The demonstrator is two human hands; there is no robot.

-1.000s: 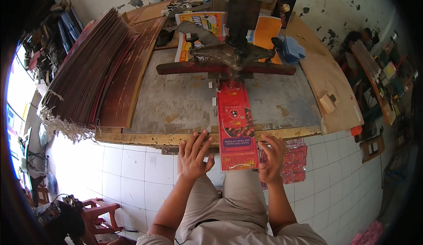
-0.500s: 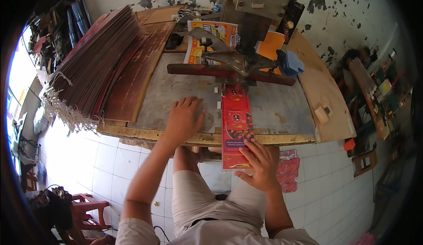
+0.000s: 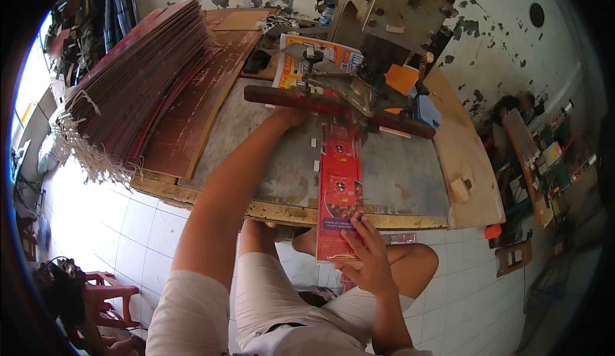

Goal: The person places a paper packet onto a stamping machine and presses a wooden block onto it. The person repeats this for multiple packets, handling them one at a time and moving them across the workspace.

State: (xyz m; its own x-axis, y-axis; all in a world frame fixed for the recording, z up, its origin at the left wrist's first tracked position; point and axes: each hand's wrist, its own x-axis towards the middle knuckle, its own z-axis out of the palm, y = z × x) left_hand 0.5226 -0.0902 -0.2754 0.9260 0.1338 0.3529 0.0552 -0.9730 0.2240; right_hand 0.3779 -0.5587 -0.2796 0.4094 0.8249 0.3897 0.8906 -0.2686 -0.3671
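A long red printed strip (image 3: pixel 340 185) lies on the grey worktop, running from under the press to past the near table edge. My right hand (image 3: pixel 366 256) holds its near end at the right side, fingers over the top. My left arm stretches forward, and my left hand (image 3: pixel 289 114) is at the left part of the press's reddish crossbar (image 3: pixel 275 96). The bar hides most of its fingers, so I cannot tell what they touch. The press head (image 3: pixel 360 90) stands over the strip's far end. Two small white blocks (image 3: pixel 314 142) sit left of the strip.
A tall stack of brown boards with frayed strings (image 3: pixel 141 80) leans at the left. Behind the press are colourful printed sheets (image 3: pixel 323 55) and a blue cloth (image 3: pixel 426 111). A small wooden block (image 3: pixel 460 189) lies at the right. Another person (image 3: pixel 506 115) is farther right.
My left hand has gone forward from over the worktop to the crossbar. My right hand stays on the strip's near end. My right knee has swung outward, and the view has shifted slightly.
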